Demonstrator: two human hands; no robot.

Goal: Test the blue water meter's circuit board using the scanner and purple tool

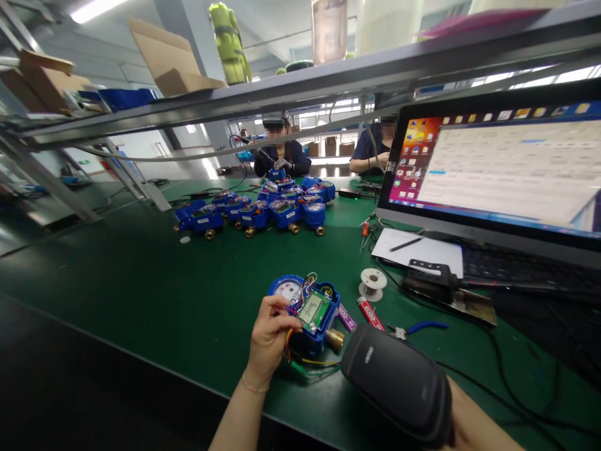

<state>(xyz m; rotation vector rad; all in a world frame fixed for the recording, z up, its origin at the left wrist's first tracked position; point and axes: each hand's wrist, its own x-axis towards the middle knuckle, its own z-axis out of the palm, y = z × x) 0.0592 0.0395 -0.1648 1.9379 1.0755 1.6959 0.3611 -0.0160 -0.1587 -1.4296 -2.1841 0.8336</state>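
Observation:
A blue meter (328, 313) with a brass fitting lies on the green table (141, 282), its small green circuit board and display (313, 309) facing up. My left hand (267, 338) pinches the board's left edge between thumb and fingers, beside the loose wires. In front of my right hand (462, 413) is a black handheld device (399, 382), just right of the meter; my right hand grips it from behind, and its fingers are hidden. Yellow and green wires run from the meter's lower side.
Several blue meters (253, 216) cluster at the back. To the right are a monitor (507, 163), paper (413, 247), a solder spool (373, 283), blue-handled pliers (427, 326) and cables. A shelf (300, 94) crosses above. Two people (282, 150) sit across the table.

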